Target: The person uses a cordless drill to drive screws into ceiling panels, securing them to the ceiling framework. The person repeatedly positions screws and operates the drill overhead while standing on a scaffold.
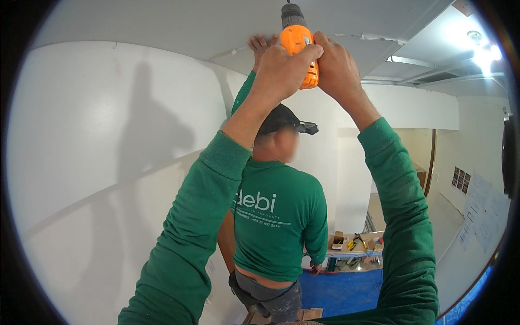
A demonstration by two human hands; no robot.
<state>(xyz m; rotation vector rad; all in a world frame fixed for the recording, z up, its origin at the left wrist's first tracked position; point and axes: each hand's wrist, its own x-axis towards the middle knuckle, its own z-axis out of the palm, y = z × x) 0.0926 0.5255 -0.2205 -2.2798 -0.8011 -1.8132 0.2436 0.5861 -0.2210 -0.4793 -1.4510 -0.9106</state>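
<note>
Overhead, an orange power drill with a dark chuck points up at the grey-white ceiling panel. Its bit tip is near the top edge, and I cannot tell whether it touches the panel. My left hand is wrapped around the drill from the left, thumb across its back. From the right, my right hand grips it too, with fingers partly hidden behind the tool. Just beyond my left hand, a co-worker's raised hand presses on the panel.
A person in a green shirt and dark cap stands right in front of me. Beyond, tools lie on a workbench above blue floor covering. A white wall runs along the left; a lit lamp hangs by open ceiling framing at right.
</note>
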